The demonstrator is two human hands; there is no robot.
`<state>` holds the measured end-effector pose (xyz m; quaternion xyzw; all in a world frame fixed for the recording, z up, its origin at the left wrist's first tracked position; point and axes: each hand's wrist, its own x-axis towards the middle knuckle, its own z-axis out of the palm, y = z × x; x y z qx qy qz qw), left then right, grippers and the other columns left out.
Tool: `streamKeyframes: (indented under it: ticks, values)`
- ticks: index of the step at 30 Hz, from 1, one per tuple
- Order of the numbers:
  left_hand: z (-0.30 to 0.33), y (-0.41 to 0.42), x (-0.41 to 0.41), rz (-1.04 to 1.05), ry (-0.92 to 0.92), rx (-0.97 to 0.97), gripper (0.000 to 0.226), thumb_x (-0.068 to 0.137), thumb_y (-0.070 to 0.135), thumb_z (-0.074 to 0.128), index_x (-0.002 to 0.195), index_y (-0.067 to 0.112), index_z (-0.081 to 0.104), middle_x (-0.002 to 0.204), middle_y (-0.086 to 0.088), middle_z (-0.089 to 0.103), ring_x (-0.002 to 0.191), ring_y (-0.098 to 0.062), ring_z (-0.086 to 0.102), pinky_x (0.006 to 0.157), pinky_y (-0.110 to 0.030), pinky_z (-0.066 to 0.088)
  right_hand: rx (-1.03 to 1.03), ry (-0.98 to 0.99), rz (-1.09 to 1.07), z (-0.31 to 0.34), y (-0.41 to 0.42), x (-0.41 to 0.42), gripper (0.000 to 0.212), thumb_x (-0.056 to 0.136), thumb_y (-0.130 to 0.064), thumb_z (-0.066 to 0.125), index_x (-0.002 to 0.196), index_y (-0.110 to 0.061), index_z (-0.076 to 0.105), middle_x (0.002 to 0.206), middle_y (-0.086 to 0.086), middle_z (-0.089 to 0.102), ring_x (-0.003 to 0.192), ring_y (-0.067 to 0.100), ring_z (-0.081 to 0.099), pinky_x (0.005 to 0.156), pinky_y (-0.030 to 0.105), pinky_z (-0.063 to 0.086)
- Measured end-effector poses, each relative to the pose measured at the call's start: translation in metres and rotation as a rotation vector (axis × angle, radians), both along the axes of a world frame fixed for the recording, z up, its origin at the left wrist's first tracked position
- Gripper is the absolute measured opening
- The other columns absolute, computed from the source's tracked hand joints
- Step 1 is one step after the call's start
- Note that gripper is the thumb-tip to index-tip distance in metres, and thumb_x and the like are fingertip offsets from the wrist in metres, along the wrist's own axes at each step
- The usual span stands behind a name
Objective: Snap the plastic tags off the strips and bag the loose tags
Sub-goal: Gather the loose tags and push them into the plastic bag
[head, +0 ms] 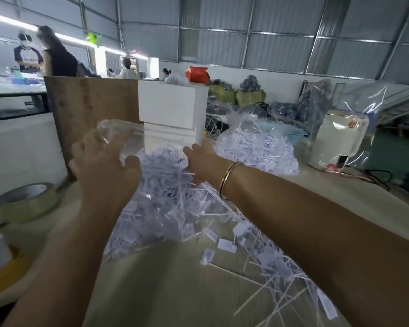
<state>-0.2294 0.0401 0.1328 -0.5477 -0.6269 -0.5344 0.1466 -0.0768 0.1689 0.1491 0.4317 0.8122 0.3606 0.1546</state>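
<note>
A clear plastic bag (161,208) stuffed with white plastic tags lies on the table in front of me. My left hand (104,161) grips the bag's open mouth at its upper left, the film bunched in the fingers. My right hand (202,161) holds the bag's upper right side, fingers curled into the tags; a thin bangle circles that wrist. Loose tags and thin sticks (269,263) lie scattered on the table under my right forearm. A second clear bag of tags (257,147) sits to the right.
Stacked white foam blocks (172,107) stand just behind the bag, with a brown board (85,109) to their left. Tape rolls (26,201) lie at the left edge. A wrapped white appliance (335,140) stands at right. People stand far back left.
</note>
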Motion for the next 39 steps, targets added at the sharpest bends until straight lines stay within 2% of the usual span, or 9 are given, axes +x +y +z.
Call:
streamKeyframes:
  ticks: [5, 12, 16, 19, 21, 24, 29, 34, 39]
  values:
    - [-0.002, -0.006, 0.058, -0.134, 0.453, -0.113, 0.038, 0.082, 0.041, 0.051, 0.117, 0.029, 0.061, 0.147, -0.012, 0.033, 0.136, -0.034, 0.025, 0.104, -0.05, 0.019, -0.135, -0.149, -0.242, 0.043, -0.018, 0.0, 0.098, 0.064, -0.088, 0.042, 0.141, -0.028, 0.034, 0.143, 0.001, 0.04, 0.133, 0.03, 0.035, 0.105, 0.046, 0.028]
    - [-0.025, 0.0, 0.073, -0.011, 0.682, -0.281, 0.041, 0.083, 0.043, 0.057, 0.121, 0.027, 0.059, 0.145, -0.006, 0.038, 0.142, -0.026, 0.017, 0.102, -0.048, -0.022, -0.389, 0.452, -0.173, 0.048, -0.05, 0.099, 0.039, 0.096, -0.038, 0.041, 0.096, -0.007, 0.065, 0.099, 0.01, 0.063, 0.092, 0.028, 0.055, 0.077, 0.032, 0.043]
    - [-0.03, 0.005, 0.098, -0.092, 0.859, -0.123, 0.046, 0.073, 0.034, 0.07, 0.117, 0.026, 0.062, 0.141, -0.008, 0.045, 0.14, -0.029, 0.024, 0.106, -0.052, -0.019, -0.557, 0.549, -0.297, -0.007, -0.064, 0.136, 0.06, 0.091, -0.058, 0.04, 0.123, -0.009, 0.055, 0.122, 0.01, 0.056, 0.109, 0.026, 0.052, 0.101, 0.042, 0.038]
    - [-0.039, 0.029, 0.112, -0.134, 1.046, -0.434, 0.073, 0.083, 0.043, 0.058, 0.146, 0.028, 0.023, 0.157, -0.01, 0.004, 0.144, -0.029, -0.004, 0.111, -0.049, -0.015, -0.453, 0.576, -0.274, -0.049, -0.076, 0.134, 0.09, 0.073, -0.08, 0.044, 0.142, -0.024, 0.032, 0.141, 0.008, 0.044, 0.128, 0.03, 0.04, 0.108, 0.049, 0.027]
    - [-0.044, 0.049, 0.11, -0.088, 1.155, -0.603, 0.088, 0.081, 0.05, 0.06, 0.148, 0.027, 0.007, 0.157, -0.012, -0.004, 0.144, -0.033, -0.002, 0.115, -0.051, 0.003, -0.398, 0.463, -0.271, -0.068, -0.084, 0.131, 0.079, 0.079, -0.073, 0.042, 0.142, -0.028, 0.03, 0.141, 0.006, 0.044, 0.132, 0.029, 0.034, 0.11, 0.052, 0.017]
    - [-0.042, 0.068, 0.097, -0.059, 1.136, -0.621, 0.081, 0.081, 0.046, 0.063, 0.145, 0.029, 0.017, 0.148, -0.01, 0.027, 0.133, -0.03, 0.032, 0.106, -0.047, 0.032, -0.281, 0.35, -0.244, -0.072, -0.086, 0.143, 0.042, 0.093, -0.046, 0.036, 0.127, -0.026, 0.051, 0.133, 0.002, 0.051, 0.129, 0.024, 0.034, 0.109, 0.049, 0.013]
    - [-0.029, 0.083, 0.08, 0.094, 1.078, -0.488, 0.046, 0.089, 0.034, 0.054, 0.131, 0.028, 0.038, 0.125, -0.004, 0.049, 0.115, -0.026, 0.048, 0.095, -0.045, 0.036, -0.298, 0.231, -0.278, -0.069, -0.085, 0.167, 0.04, 0.092, -0.047, 0.038, 0.118, -0.026, 0.06, 0.129, 0.0, 0.055, 0.13, 0.023, 0.034, 0.112, 0.048, 0.008]
    - [-0.026, 0.089, 0.079, 0.12, 1.019, -0.468, 0.04, 0.088, 0.031, 0.056, 0.125, 0.026, 0.043, 0.122, -0.005, 0.051, 0.113, -0.026, 0.049, 0.096, -0.045, 0.034, -0.106, 0.764, -0.125, -0.044, -0.074, 0.143, 0.033, 0.09, -0.039, 0.043, 0.091, -0.021, 0.07, 0.094, 0.006, 0.068, 0.093, 0.026, 0.061, 0.088, 0.036, 0.038]
    - [-0.025, 0.092, 0.077, 0.151, 1.015, -0.406, 0.042, 0.086, 0.032, 0.06, 0.124, 0.025, 0.044, 0.119, -0.004, 0.053, 0.109, -0.026, 0.053, 0.091, -0.04, 0.037, -0.686, 1.069, -0.362, -0.054, -0.054, 0.092, 0.028, 0.097, -0.014, 0.04, 0.089, 0.0, 0.063, 0.111, 0.019, 0.062, 0.107, 0.031, 0.056, 0.085, 0.033, 0.044]
